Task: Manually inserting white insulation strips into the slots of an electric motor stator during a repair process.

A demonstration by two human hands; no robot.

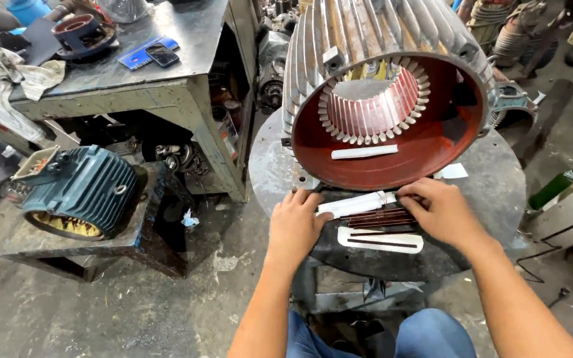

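White paper strip (358, 203) lies flat on the round desk (499, 192), just near of the motor housing's open mouth, on top of a bundle of dark thin sticks (381, 218). Left hand (296, 222) rests palm down on the strip's left end, fingers (300, 197) together and pressing on it. Right hand (440, 209) is on the strip's right end, fingers curled, tips pinching the paper edge; exact grip partly hidden. Just near of the sticks: a second white paper piece (379, 240) with rounded ends, a dark stick or two lying across it. Far side: big finned stator housing (382, 93), red inside, slotted core visible, one more white strip (364, 152) lying in its bottom. Small white scrap (453, 172) on the desk to the right of the housing. Left, well apart: blue-green finned motor (79, 191) on a low stand, and a grey metal workbench (167, 86) with a rag (8, 79) and a phone (162, 54).
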